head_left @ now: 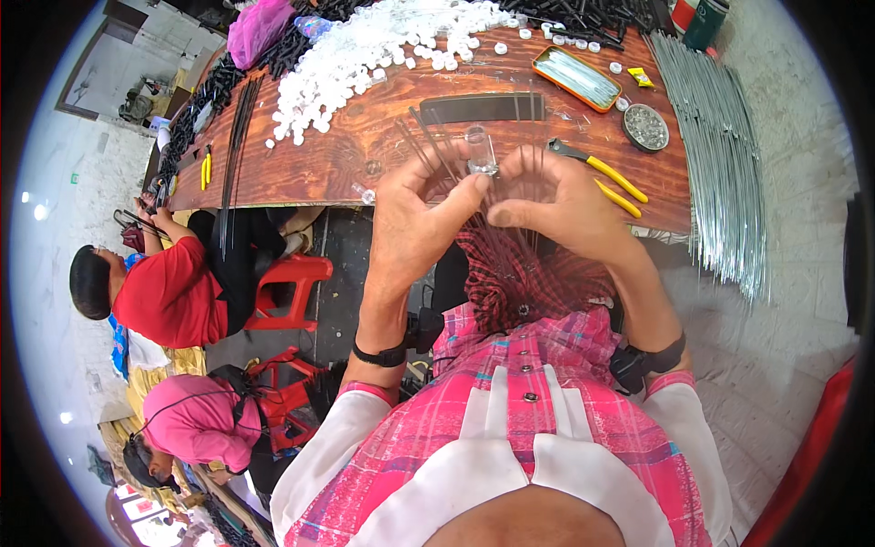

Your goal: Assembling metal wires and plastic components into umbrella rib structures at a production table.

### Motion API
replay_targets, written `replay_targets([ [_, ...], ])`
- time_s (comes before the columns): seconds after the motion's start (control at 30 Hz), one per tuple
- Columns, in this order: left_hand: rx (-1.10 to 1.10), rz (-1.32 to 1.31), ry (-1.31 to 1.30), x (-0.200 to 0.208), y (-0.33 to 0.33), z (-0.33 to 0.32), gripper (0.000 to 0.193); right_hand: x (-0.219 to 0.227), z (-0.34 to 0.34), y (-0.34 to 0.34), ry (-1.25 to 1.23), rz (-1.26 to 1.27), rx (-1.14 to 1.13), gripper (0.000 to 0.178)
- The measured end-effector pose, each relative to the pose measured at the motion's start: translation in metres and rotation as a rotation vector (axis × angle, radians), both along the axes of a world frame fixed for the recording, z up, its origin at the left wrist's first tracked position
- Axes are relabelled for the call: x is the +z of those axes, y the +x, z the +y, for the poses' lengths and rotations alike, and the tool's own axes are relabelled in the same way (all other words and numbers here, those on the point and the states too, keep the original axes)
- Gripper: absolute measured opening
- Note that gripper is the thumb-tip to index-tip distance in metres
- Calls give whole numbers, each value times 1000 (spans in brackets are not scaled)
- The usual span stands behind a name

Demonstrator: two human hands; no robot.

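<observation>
My left hand (415, 219) and my right hand (551, 201) meet over the front edge of the wooden table (319, 159). Between their fingertips is a small clear plastic tube piece (480, 152), held upright. A fan of thin black rods (437, 150) passes under both hands, and both hands grip it near the tube piece. A black wristband sits on each forearm.
A heap of white plastic caps (365, 55) covers the table's far left. Yellow-handled pliers (606, 173), an orange tray (577, 77), a round tin (645, 127) and a bundle of silver wires (715, 146) lie right. Two seated people (164, 292) work at left beside a red stool (292, 273).
</observation>
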State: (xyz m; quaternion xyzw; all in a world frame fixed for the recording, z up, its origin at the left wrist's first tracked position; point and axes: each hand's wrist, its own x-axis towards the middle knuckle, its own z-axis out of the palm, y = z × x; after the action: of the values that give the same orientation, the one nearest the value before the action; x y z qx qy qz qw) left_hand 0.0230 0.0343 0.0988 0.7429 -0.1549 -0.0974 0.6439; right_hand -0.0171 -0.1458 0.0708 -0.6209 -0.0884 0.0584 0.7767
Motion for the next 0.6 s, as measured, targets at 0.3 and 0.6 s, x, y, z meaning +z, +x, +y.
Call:
replay_targets([
  [0.3, -170, 50, -146, -4, 4, 6, 37, -16, -33, 21, 281, 248, 320, 60],
  [0.6, -140, 21, -150, -10, 6, 5, 39, -12, -18, 25, 132, 169, 181, 19],
])
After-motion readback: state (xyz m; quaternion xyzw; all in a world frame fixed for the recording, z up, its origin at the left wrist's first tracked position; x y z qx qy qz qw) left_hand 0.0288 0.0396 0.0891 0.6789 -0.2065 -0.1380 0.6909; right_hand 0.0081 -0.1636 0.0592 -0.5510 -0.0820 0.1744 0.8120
